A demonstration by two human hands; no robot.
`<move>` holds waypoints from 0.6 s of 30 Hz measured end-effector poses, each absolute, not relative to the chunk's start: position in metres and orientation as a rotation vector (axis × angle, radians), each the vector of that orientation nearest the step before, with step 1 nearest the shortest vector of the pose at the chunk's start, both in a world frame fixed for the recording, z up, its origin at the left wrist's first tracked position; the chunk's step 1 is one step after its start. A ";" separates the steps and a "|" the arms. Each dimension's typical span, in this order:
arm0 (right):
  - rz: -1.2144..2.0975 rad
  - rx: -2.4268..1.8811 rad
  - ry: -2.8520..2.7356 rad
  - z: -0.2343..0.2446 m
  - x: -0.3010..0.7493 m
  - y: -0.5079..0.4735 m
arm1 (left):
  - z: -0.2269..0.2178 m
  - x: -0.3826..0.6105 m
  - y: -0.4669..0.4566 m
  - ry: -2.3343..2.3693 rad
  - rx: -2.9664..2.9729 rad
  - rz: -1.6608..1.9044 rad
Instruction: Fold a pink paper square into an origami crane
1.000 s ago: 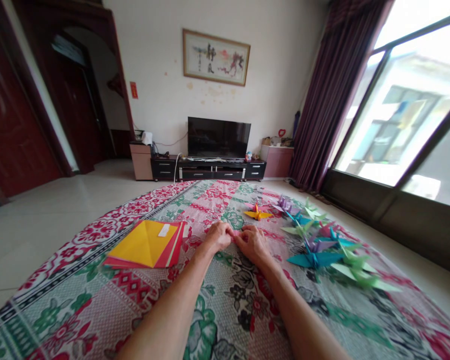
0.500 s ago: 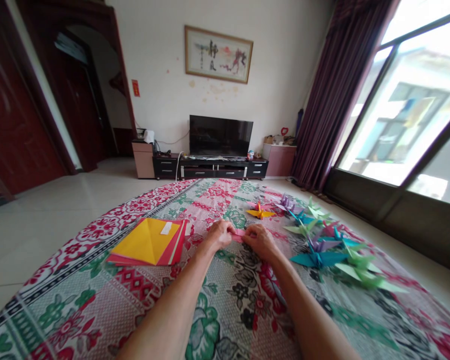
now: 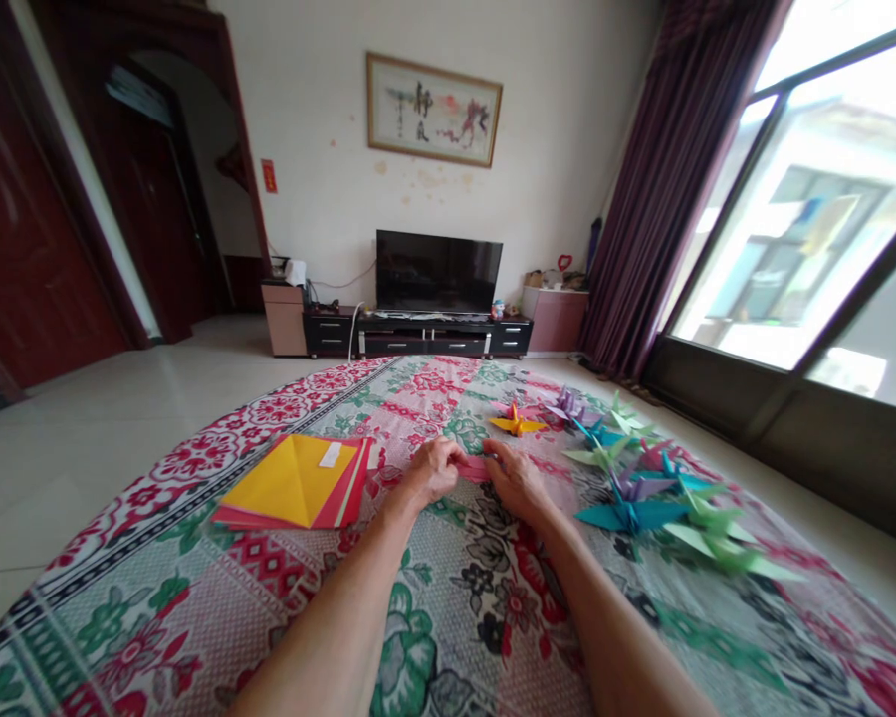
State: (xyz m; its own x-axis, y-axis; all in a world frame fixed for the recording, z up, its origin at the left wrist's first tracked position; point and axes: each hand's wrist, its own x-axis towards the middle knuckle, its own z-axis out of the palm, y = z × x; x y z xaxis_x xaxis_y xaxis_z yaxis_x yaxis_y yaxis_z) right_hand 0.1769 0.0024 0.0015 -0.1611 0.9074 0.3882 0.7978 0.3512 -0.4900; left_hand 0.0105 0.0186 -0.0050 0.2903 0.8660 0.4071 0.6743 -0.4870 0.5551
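Between my two hands, low over the patterned tablecloth, is a small folded piece of pink origami paper (image 3: 476,468). My left hand (image 3: 437,468) pinches its left end, fingers closed. My right hand (image 3: 515,475) has its thumb and fingers on the right end; the fingertips partly cover the paper. Left of my hands lies a stack of square paper sheets (image 3: 280,485), yellow on top with red ones below. A finished orange paper crane (image 3: 518,422) stands just beyond my right hand.
Several blue, green and purple paper cranes (image 3: 633,513) crowd the right side of the table. The floral tablecloth (image 3: 448,588) spreads under everything. Beyond the table's far edge are a television (image 3: 439,271) and a low cabinet (image 3: 427,337). A window (image 3: 813,239) is at right.
My right hand has shifted its grip slightly on the pink paper, the thumb and fingers a little more spread. More of the paper shows between my hands. My left hand stays nearly in place.
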 end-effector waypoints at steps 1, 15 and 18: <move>0.161 -1.496 -2.017 0.002 0.173 0.001 | -0.005 0.011 0.017 1.395 2.304 1.023; 0.397 -1.395 -1.892 -0.001 0.168 0.017 | -0.006 0.013 0.018 1.343 2.323 1.278; 0.655 -1.347 -1.561 -0.001 0.167 0.020 | 0.000 0.015 0.013 1.451 2.138 1.382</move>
State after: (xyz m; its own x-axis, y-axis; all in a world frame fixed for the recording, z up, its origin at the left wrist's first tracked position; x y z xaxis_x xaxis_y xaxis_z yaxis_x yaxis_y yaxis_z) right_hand 0.1666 0.0198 -0.0007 0.0458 0.9514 0.3045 0.4489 0.2527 -0.8571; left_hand 0.0145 0.0134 0.0001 0.0754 0.8133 0.5769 0.6156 -0.4931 0.6147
